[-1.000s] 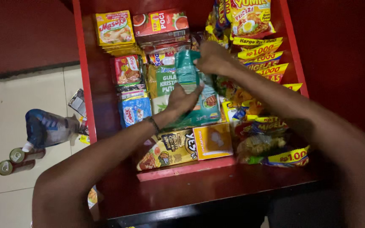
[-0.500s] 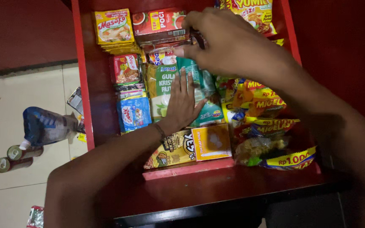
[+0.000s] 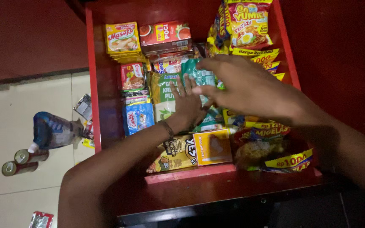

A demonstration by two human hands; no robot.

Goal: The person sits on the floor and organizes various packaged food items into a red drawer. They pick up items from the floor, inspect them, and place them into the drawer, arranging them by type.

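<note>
While both forearms reach in from the near edge, the work sits in the middle of a red wooden tray (image 3: 96, 105) packed with small grocery packets. Nearest the front rim lie a yellow-and-black snack packet (image 3: 173, 155) and an orange carton (image 3: 213, 146), with a heap of instant noodle packets (image 3: 275, 150) to their right.

Just beyond them the left hand (image 3: 187, 105) lies flat, its grip apart and fingers spread, pressing on a green-and-white sugar bag (image 3: 162, 95) and on the lower part of a teal packet (image 3: 202, 77). The right hand (image 3: 243, 86) lies across the teal packet from the right with its fingers stretched out. Whether its thumb pinches the packet underneath is hidden, so I cannot tell if that grip is closed on it.

By my reading, the step in hand is settling the teal packet among its neighbours at the tray's centre. Any further move calls for the left palm to keep the sugar bag down so the row does not shift.

Blue sachets (image 3: 139, 118) and red sachets (image 3: 132, 76) stand further left. A yellow sachet stack (image 3: 122, 38), a red tea box (image 3: 164, 33) and a hanging noodle packet (image 3: 249, 23) line the far end.
</note>
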